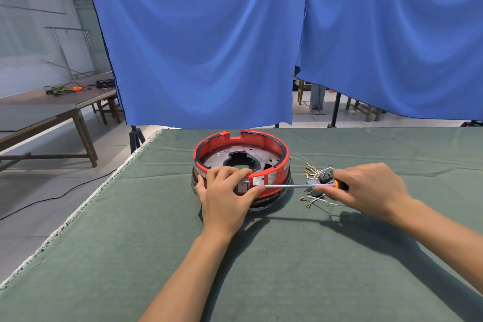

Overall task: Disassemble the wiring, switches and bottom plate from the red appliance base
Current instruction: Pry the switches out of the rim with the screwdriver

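The round red appliance base [264, 142] sits on the green cloth, open side up, with a grey metal bottom plate [217, 159] inside it. My left hand [226, 195] grips the base's near wall, fingers over the rim, thumb beside a small grey switch [243, 187]. My right hand [366, 187] holds a screwdriver [300, 185] with an orange and black handle. Its metal shaft lies level and its tip touches the red wall next to the switch. A bundle of white wires with brass terminals and a dark switch [317, 183] lies on the cloth right of the base.
The green cloth-covered table [261, 269] ends at a frayed left edge [78, 214]. A blue curtain [209, 47] hangs behind the table. Wooden tables with tools [65, 89] stand at far left, and a black cable [52, 198] runs across the floor.
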### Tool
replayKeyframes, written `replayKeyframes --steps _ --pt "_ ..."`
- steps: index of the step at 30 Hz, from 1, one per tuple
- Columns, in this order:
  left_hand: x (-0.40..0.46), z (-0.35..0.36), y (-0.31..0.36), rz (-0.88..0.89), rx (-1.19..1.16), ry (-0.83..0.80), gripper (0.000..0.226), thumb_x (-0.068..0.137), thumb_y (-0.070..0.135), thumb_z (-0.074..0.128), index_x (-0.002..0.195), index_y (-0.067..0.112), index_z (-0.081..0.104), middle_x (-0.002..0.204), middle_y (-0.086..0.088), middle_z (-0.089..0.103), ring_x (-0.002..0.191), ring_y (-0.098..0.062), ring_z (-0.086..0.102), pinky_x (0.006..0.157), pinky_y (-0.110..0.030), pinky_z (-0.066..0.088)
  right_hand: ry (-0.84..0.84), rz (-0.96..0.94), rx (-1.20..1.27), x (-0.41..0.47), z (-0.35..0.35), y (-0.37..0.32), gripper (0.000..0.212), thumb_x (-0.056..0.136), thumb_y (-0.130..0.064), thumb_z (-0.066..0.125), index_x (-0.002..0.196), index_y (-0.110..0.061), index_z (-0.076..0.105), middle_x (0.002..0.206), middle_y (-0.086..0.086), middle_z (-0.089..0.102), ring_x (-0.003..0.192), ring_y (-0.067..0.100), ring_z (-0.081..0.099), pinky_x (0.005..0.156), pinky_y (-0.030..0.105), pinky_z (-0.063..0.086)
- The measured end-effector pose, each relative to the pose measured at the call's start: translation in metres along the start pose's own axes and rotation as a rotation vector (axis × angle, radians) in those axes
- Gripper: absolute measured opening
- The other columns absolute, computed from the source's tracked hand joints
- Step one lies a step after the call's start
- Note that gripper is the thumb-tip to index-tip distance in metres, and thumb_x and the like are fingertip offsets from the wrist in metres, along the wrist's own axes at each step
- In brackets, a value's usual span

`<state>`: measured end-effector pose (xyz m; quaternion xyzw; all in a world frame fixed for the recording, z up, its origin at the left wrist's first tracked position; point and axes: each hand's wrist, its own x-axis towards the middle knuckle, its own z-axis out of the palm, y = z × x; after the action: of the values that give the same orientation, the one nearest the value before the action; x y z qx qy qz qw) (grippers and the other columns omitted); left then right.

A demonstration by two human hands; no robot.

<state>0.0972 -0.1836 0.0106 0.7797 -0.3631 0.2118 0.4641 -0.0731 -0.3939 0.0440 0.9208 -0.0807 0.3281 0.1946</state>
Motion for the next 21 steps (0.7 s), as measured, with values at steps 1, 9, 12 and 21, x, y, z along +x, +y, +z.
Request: replayKeyframes --steps 1,9,12,21 --pt "0.000 0.000 0.000 -0.006 -0.003 0.005 0.031 0.072 0.049 0.076 0.098 0.032 0.073 0.095 0.016 0.059 0.106 -0.008 0.043 0.103 -0.054 0.026 0.001 -0.005 -0.002 0.001 0.000 0.001 0.054 0.082 -0.068 0.036 0.052 -0.024 0.028 0.037 -0.006 0.045 0.030 0.020 0.045 0.037 0.018 0.016" --pt "0.000 0.002 0.001 -0.023 -0.064 0.023 0.027 0.070 0.045 0.079 0.092 0.031 0.076 0.087 0.018 0.059 0.098 -0.004 0.040 0.103 -0.051 0.025 0.035 -0.158 -0.016 0.036 0.007 0.024 0.058 0.082 -0.065 0.039 0.046 -0.020 0.042 0.039 -0.005 0.044 0.034 0.018 0.046 0.035 0.019 0.025" --pt "0.000 0.003 0.001 -0.012 -0.080 0.038 0.024 0.069 0.044 0.080 0.089 0.031 0.076 0.083 0.019 0.058 0.095 -0.002 0.039 0.102 -0.050 0.025 0.037 -0.243 -0.045 0.053 0.012 0.031 0.060 0.083 -0.065 0.039 0.048 -0.017 0.047 0.042 -0.004 0.047 0.037 0.018 0.049 0.036 0.020 0.029" --pt "0.001 0.002 -0.002 0.044 -0.039 0.009 0.034 0.069 0.059 0.069 0.092 0.035 0.072 0.091 0.018 0.060 0.103 -0.006 0.043 0.094 -0.034 0.018 0.004 -0.189 -0.035 0.043 0.009 0.026 0.065 0.089 -0.068 0.028 0.046 -0.020 0.042 0.040 -0.006 0.043 0.035 0.017 0.044 0.037 0.018 0.022"
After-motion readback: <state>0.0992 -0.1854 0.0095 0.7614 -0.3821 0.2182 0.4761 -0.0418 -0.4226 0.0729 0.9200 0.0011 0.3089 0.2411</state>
